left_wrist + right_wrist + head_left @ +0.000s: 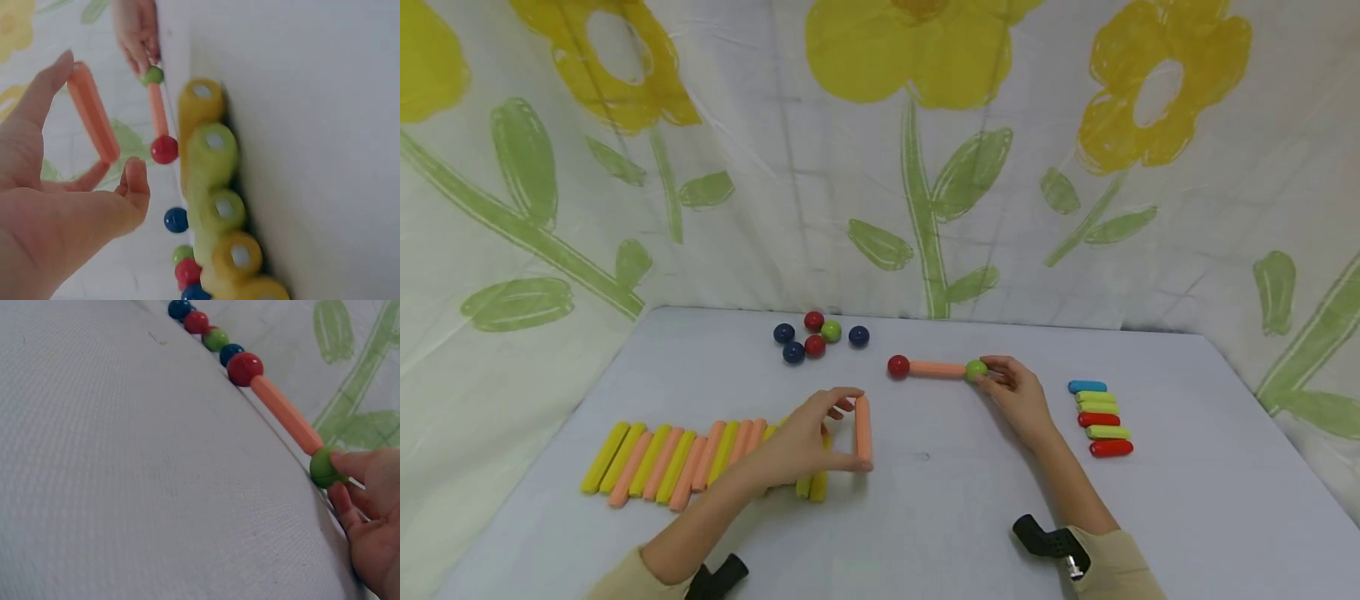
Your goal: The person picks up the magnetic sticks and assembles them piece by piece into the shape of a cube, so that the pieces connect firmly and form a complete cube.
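My left hand [793,446] pinches an orange stick [863,429] by its two ends, between thumb and fingertips. In the left wrist view this stick [94,112] is held up off the table. My right hand [1021,400] grips a green ball [976,371] between thumb and fingers. That ball sits on the right end of a second orange stick [937,369], and a red ball [898,367] is on its left end. The right wrist view shows the green ball [325,467], the stick [286,415] and the red ball [245,369] joined in a line.
Yellow, yellow-green and orange sticks [660,461] lie in a row at the left, partly beneath my left forearm. Several loose blue, red and green balls [815,346] cluster at the back. Short coloured sticks [1099,419] form a column at the right. A flower-painted cloth [737,267] hangs behind the table.
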Available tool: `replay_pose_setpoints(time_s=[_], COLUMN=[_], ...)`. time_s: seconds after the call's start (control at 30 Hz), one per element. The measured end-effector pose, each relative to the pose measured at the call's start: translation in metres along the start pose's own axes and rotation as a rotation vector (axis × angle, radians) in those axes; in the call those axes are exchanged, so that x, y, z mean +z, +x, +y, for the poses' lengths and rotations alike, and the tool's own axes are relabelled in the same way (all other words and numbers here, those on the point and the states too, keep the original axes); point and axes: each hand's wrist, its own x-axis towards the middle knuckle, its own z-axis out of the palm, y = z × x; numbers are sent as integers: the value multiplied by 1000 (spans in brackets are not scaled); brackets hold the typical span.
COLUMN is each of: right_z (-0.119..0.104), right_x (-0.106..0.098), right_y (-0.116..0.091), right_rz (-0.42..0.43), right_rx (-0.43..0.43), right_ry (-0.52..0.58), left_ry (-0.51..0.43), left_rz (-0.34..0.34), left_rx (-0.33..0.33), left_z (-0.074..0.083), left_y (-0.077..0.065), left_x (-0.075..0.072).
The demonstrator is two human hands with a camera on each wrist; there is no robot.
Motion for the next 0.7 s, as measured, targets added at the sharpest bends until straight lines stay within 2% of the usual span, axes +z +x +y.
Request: replay_pose_setpoints(time_s=[0.07,0.2,0.27,0.33,0.5,0.6,0.7], right_z=[1,1,2,2,3,2,0], right_x=[0,-1,-1,-1,-1,-1,-1], right_y=[-1,-1,-2,-2,-2,-1,-1], right_rz=[-4,-6,-6,-5,-7,-9,-5], right_rx=[2,6,7,8,0,-3,0], right_ry=[4,5,5,8,12,9,9], left_ry=[-193,-652,-840,-983,-1151,-1201,-1208], left_rz=[-9,-35,-40,-44,-32,-20,0], left_rx=[-65,-189,-218,-236,-274,-280,-302], left_z=[5,13,15,18,23,26,27], left_y=[7,20,27,34,49,57,64], left_x=[2,9,12,17,26,30,35])
